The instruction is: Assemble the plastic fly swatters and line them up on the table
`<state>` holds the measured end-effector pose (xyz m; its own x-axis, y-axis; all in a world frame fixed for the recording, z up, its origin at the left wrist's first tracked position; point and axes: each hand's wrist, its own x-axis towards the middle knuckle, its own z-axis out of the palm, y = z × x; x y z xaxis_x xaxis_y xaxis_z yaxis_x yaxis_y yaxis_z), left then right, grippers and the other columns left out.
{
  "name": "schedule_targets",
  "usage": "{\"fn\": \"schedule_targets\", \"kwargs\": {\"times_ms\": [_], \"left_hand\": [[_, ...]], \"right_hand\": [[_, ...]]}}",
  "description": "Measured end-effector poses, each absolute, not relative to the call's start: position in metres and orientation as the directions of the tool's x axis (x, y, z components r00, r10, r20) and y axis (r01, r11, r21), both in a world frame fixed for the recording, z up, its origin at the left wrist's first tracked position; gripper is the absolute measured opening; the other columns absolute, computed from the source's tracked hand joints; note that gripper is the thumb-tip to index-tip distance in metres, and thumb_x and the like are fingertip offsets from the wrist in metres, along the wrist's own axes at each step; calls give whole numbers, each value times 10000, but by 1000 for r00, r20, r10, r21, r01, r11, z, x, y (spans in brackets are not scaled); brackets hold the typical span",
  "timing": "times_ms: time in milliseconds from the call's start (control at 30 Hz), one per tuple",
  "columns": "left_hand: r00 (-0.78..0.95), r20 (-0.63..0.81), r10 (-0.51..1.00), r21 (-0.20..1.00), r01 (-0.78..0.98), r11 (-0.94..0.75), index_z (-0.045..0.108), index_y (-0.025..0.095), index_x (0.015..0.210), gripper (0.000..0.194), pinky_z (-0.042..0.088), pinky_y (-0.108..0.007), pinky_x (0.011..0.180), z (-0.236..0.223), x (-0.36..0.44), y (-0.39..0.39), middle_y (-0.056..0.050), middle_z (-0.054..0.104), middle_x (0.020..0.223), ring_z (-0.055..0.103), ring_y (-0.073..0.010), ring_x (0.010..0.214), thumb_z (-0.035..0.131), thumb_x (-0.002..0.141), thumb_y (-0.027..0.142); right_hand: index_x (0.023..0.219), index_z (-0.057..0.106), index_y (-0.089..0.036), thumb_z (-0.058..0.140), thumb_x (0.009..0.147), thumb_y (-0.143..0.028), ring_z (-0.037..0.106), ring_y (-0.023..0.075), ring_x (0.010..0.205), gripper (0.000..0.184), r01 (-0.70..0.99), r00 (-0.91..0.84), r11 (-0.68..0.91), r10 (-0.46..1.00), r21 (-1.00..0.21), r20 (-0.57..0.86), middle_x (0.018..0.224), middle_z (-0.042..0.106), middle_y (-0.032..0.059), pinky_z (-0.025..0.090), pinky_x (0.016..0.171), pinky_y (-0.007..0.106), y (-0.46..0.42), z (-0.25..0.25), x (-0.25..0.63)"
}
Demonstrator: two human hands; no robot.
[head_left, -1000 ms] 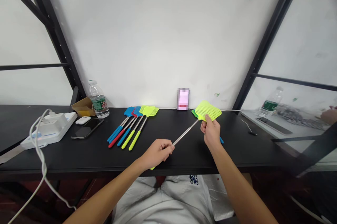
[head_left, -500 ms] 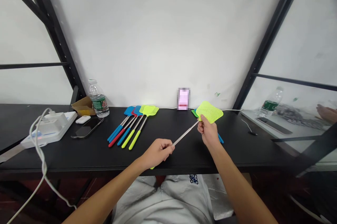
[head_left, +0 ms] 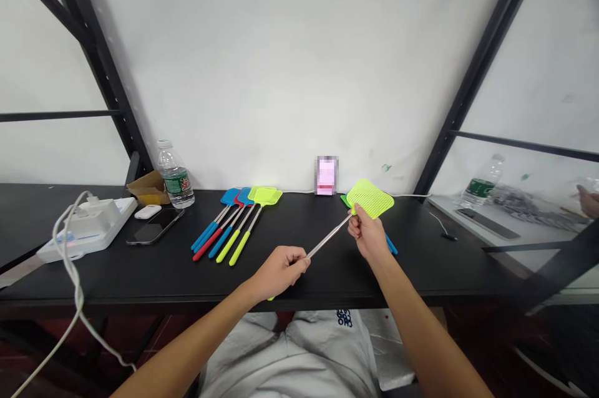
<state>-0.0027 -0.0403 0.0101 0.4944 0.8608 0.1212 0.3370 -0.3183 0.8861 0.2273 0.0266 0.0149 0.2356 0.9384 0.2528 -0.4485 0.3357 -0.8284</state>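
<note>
A yellow-green fly swatter with a metal shaft is held at a slant above the table. My left hand is closed around the lower shaft and handle; only the handle's tip shows below it. My right hand pinches the neck where the shaft meets the perforated head. Behind that hand lie other swatters, a green head edge and a blue handle showing. To the left, several blue, red and yellow-green fly swatters lie side by side, heads toward the wall.
The black table meets a white wall. At left stand a water bottle, a phone, a white case, a cardboard box and a power strip with cables. A small blurred-out upright panel leans on the wall.
My right hand and the swatter's head have shifted slightly left, toward my left hand. The left hand has stayed in place.
</note>
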Motion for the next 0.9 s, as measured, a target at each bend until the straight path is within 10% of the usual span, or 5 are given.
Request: {"fn": "schedule_targets", "kwargs": {"times_ms": [900], "left_hand": [[479, 293, 827, 687, 497, -531, 298, 179, 604, 344, 183, -240, 525, 5, -1, -43, 63, 249, 568, 239, -80, 557, 425, 888, 327]], "right_hand": [[665, 523, -158, 747, 718, -401, 271, 37, 358, 334, -365, 278, 343, 927, -865, 251, 444, 344, -87, 178, 338, 183, 29, 10, 223]]}}
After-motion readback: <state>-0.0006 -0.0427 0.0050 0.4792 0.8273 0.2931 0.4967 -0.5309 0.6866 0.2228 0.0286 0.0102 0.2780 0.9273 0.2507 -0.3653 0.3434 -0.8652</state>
